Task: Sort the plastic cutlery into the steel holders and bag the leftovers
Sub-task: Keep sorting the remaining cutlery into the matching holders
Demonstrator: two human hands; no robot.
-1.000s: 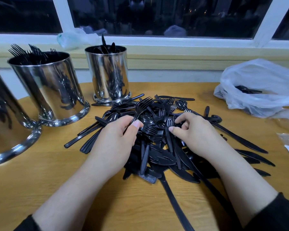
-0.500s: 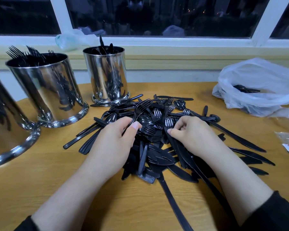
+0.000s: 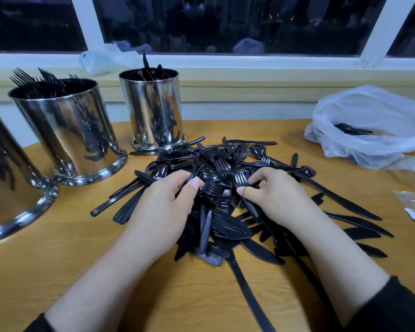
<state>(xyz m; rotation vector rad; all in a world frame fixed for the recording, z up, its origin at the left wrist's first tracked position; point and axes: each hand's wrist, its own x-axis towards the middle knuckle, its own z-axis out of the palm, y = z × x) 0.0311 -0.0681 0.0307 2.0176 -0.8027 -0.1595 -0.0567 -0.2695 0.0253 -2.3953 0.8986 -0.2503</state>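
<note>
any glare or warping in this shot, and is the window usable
Head view: wide-angle bend bows the sill and tilts the left holders; their steel mirrors the cutlery pile; the window is dark, showing only faint reflections; hands and pile look sharp.

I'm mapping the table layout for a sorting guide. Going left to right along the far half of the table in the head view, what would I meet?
Steel holder cut off by the frame edge → wide holder with forks → narrower holder → pile of black cutlery → white plastic bag.
</note>
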